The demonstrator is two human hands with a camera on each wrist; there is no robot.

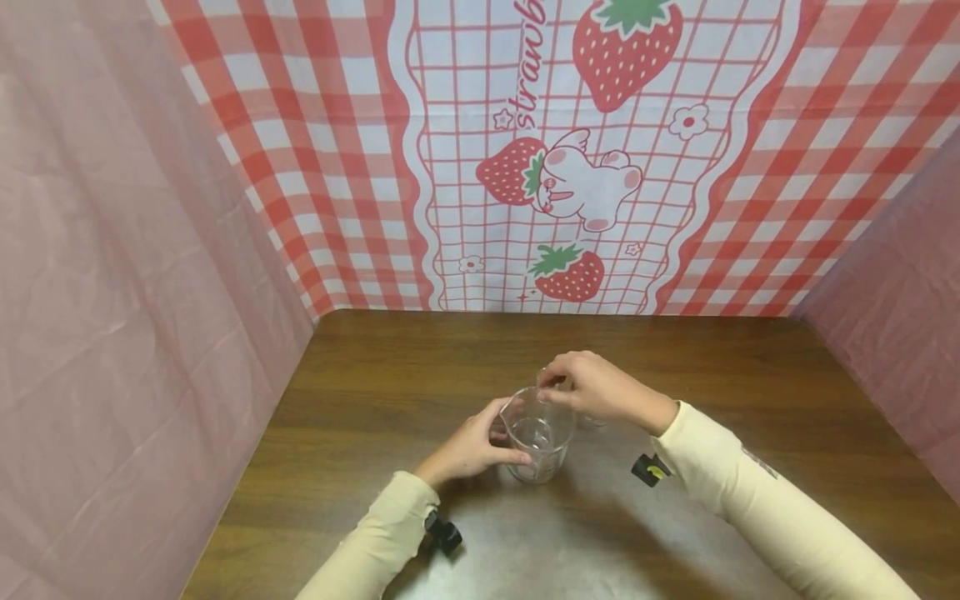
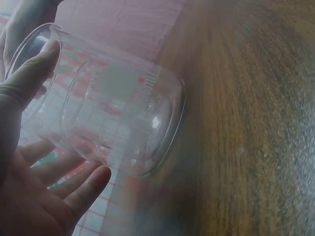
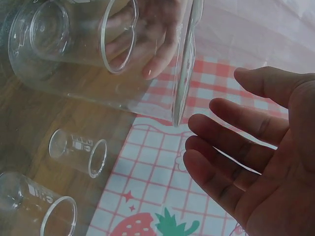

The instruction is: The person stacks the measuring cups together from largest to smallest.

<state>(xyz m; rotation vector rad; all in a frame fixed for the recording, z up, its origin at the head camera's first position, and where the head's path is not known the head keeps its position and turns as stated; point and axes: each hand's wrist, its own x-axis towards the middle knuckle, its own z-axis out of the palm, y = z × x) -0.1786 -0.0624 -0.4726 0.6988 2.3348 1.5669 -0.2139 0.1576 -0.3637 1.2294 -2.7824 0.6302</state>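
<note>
A large clear glass beaker (image 1: 558, 446) stands upright near the middle of the table. My left hand (image 1: 468, 446) holds it from the left, thumb on the near side and fingers around the far side. Inside it sits a smaller glass beaker (image 3: 81, 34), seen through the wall in the right wrist view. My right hand (image 1: 600, 387) is above the large beaker's right rim. In the right wrist view its fingers (image 3: 256, 152) are loosely bent, apart from the rim, with nothing between them. The left wrist view shows the left thumb (image 2: 37, 71) against the glass.
In the right wrist view, two more small beakers, one farther (image 3: 76, 152) and one nearer (image 3: 34, 209), stand on the wooden table (image 1: 405, 358). The right hand mostly hides them in the head view. A checked strawberry cloth (image 1: 360, 167) hangs behind, with pink curtains (image 1: 142, 333) at the sides.
</note>
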